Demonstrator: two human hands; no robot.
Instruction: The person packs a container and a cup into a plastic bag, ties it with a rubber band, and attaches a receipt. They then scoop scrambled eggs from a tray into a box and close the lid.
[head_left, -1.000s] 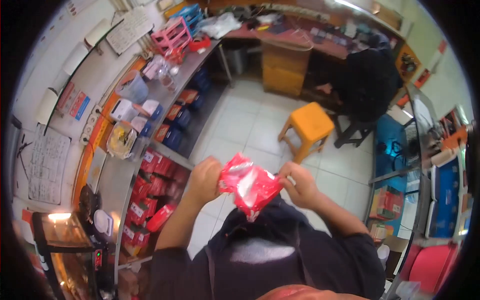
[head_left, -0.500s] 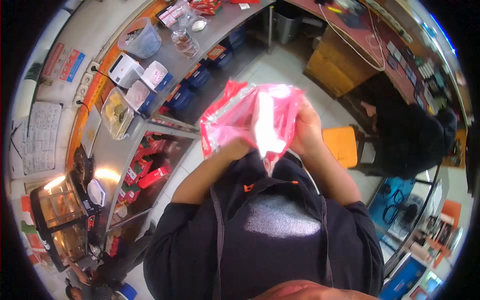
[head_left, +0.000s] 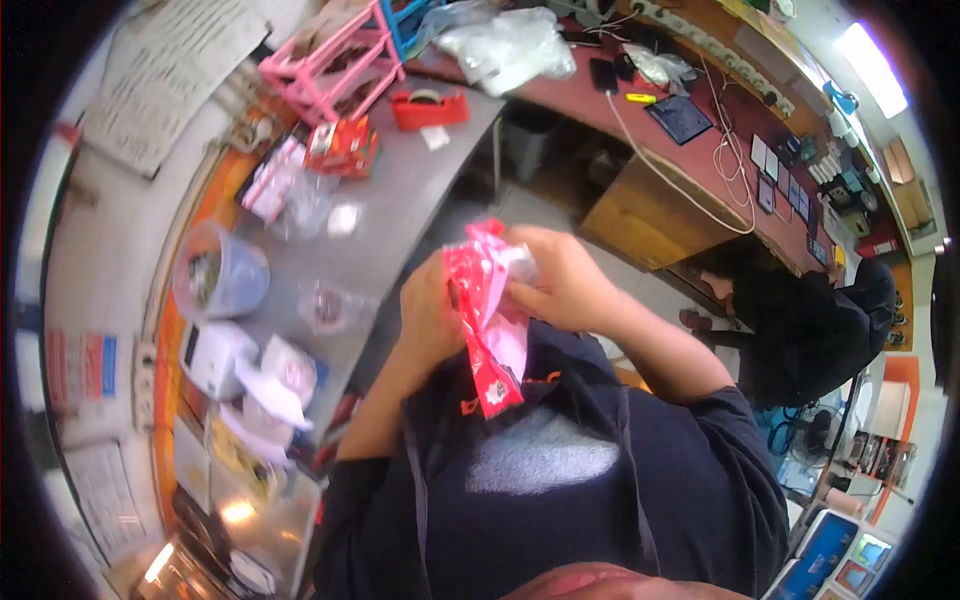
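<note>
A red plastic bag [head_left: 487, 330] with a paler pink inside is held up in front of my chest, its lower corner hanging down. My left hand [head_left: 430, 308] grips its left side, fingers partly behind the film. On the other side my right hand [head_left: 563, 280] has its fingers bent in at the upper edge, pinching the bag there. Crumpled shiny film shows near my right fingertips. What the bag contains is hidden.
A grey metal counter [head_left: 400, 190] on the left carries a red tape dispenser [head_left: 428, 110], a red box [head_left: 340, 147], a clear bucket [head_left: 222, 272] and a white device [head_left: 217, 358]. Ahead stands a reddish desk [head_left: 640, 120] with cables. A person in black [head_left: 800, 335] sits at the right.
The bag was spread wide with its pink inside showing; now it is narrower and gathered between my hands. My view has turned left, with more of the counter showing.
</note>
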